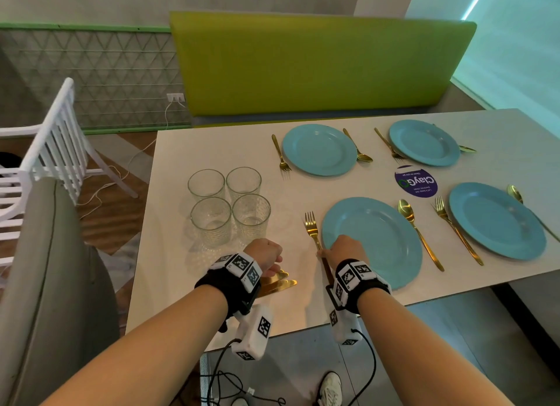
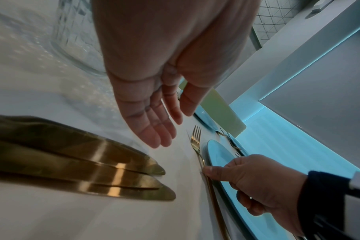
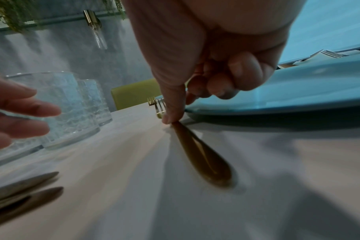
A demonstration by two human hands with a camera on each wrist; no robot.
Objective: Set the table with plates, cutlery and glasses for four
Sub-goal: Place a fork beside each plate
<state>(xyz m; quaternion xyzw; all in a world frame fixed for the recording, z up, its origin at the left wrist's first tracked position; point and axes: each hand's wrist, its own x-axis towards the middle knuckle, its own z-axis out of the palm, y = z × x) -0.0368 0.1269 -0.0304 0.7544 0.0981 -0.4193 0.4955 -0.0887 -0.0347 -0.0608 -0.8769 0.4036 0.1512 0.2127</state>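
Observation:
Four blue plates lie on the white table (image 1: 181, 284), each with a gold fork and spoon beside it. My right hand (image 1: 342, 249) (image 3: 195, 91) pinches the handle of the gold fork (image 1: 311, 228) (image 3: 201, 155), which lies flat just left of the near plate (image 1: 381, 236) (image 3: 298, 87). My left hand (image 1: 266, 258) (image 2: 170, 128) hovers with straight fingers, holding nothing, over a pile of gold knives (image 1: 280, 281) (image 2: 93, 165) near the front edge. Several empty glasses (image 1: 230, 205) (image 3: 68, 105) stand grouped just beyond it.
A round purple sticker (image 1: 415, 181) sits between the plates. A green bench (image 1: 318, 66) runs along the far side. A white chair (image 1: 51, 145) and a grey chair back (image 1: 45, 269) stand at the left. Cables hang below the front edge.

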